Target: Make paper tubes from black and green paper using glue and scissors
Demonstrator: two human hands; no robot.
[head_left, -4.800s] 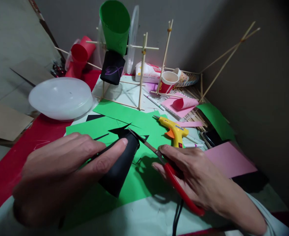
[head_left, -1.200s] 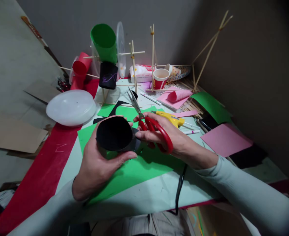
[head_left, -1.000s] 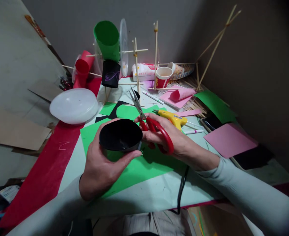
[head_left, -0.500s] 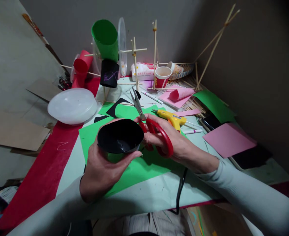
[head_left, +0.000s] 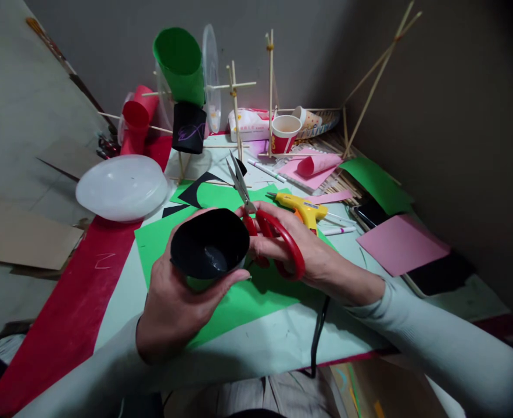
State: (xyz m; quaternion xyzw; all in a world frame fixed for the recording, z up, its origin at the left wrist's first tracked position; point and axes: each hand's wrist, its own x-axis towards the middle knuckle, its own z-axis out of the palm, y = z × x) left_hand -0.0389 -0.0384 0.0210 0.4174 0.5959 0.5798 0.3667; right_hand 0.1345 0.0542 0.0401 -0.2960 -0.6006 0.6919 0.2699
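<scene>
My left hand [head_left: 175,302] is wrapped round a black paper cup [head_left: 208,247] held above the table with its open mouth tilted towards me. My right hand [head_left: 302,255] grips red-handled scissors [head_left: 267,223]; the blades point up and away, slightly apart, and the fingers rest against the cup's right rim. Both hands hover over a green paper sheet [head_left: 239,296] on the pale table. Black offcuts [head_left: 197,190] lie on the green paper behind the cup.
A yellow glue gun [head_left: 302,206] lies just behind my right hand, its black cord [head_left: 319,337] running off the front edge. A white plastic lid [head_left: 119,187] sits at left by a red strip [head_left: 71,307]. Behind stand a stick frame with green, black and red cups [head_left: 182,64], a paper cup [head_left: 283,132], pink sheets [head_left: 402,244].
Earlier the black cup lay on the green paper with the scissors cutting at it. Since then I lifted it and turned its mouth towards me; over the last second it tilted slightly more.
</scene>
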